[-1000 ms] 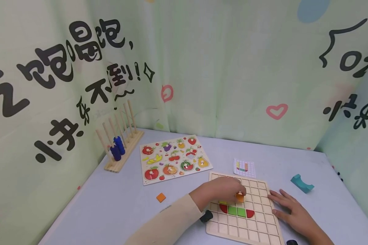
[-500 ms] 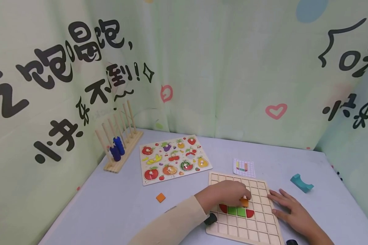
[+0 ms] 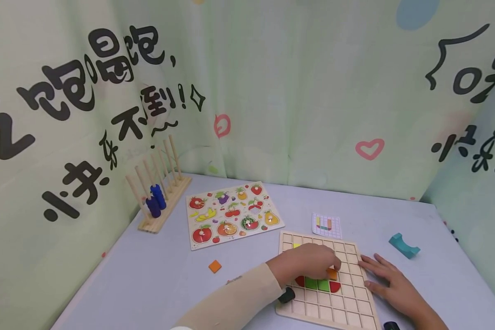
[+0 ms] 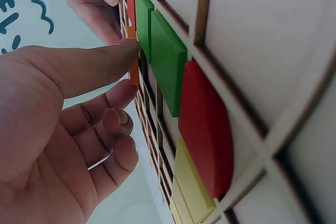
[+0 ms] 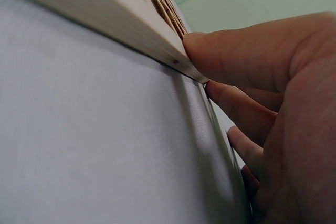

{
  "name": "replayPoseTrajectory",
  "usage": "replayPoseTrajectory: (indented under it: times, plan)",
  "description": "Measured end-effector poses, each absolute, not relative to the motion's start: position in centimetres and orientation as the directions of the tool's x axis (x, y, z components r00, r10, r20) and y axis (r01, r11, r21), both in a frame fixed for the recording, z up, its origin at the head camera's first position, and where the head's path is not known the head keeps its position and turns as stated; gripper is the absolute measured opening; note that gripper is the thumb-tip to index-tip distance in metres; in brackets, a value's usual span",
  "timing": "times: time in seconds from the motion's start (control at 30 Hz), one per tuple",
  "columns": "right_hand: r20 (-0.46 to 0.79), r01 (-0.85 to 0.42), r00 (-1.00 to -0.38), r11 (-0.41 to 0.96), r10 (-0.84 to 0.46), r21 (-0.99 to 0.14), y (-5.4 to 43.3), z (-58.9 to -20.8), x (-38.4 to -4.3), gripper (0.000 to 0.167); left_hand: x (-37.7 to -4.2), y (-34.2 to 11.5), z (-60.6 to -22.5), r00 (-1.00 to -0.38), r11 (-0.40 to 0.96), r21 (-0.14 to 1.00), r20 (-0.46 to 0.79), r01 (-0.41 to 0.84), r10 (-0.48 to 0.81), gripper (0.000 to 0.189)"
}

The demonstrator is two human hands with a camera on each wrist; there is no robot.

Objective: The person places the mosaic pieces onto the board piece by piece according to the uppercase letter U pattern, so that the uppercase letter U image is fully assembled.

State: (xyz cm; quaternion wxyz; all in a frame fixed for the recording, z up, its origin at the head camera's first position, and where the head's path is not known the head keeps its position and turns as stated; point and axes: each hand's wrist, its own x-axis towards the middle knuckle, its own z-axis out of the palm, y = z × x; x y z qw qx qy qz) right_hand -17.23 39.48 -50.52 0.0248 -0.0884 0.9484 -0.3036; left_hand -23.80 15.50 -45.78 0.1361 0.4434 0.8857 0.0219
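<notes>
My left hand (image 3: 309, 261) pinches an orange square tile (image 3: 332, 274) between thumb and fingers, right at the wooden grid board (image 3: 350, 305). Next to it in the grid lie two green squares (image 4: 168, 61), flanked by red rounded corner pieces (image 4: 205, 129). Yellow tiles (image 4: 191, 187) stand in cells on the left side, mostly hidden by the left hand in the head view. My right hand (image 3: 389, 284) rests at the board's right edge with fingers extended; in the right wrist view its thumb touches the wooden rim (image 5: 157, 51).
A pattern card (image 3: 327, 225) lies behind the board. A loose orange tile (image 3: 215, 266) is on the table to the left. Farther back are a fruit puzzle (image 3: 195, 247) and a peg stand (image 3: 165, 220) with blue pieces. A teal arch block (image 3: 404, 246) lies at right.
The left hand has moved right and slightly toward me with the orange tile, to just above the right red piece. The right hand stays at the board's edge.
</notes>
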Motion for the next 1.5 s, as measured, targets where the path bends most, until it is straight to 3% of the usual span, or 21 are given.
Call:
replayPoseTrajectory:
  times: [1.0, 1.23, 1.5]
  plan:
    - [-0.002, -0.145, -0.984, 0.804, -0.178, -0.576, 39.5, -50.5, -17.2, 0.059, -23.1, 16.3, -45.9, -0.587, 0.624, 0.147, -0.23, 0.768, 0.776, 0.025]
    - [0.005, -0.151, -0.984, 0.804, -0.18, -0.575, 39.4, -50.5, -17.2, 0.058, -22.9, 16.5, -46.1, -0.606, 0.643, 0.137, -0.234, 0.754, 0.76, 0.046]
    - [0.006, -0.15, -0.984, 0.806, -0.179, -0.572, 39.4, -50.5, -17.2, 0.058, -23.1, 16.3, -46.1, -0.603, 0.643, 0.157, -0.238, 0.75, 0.761, 0.046]
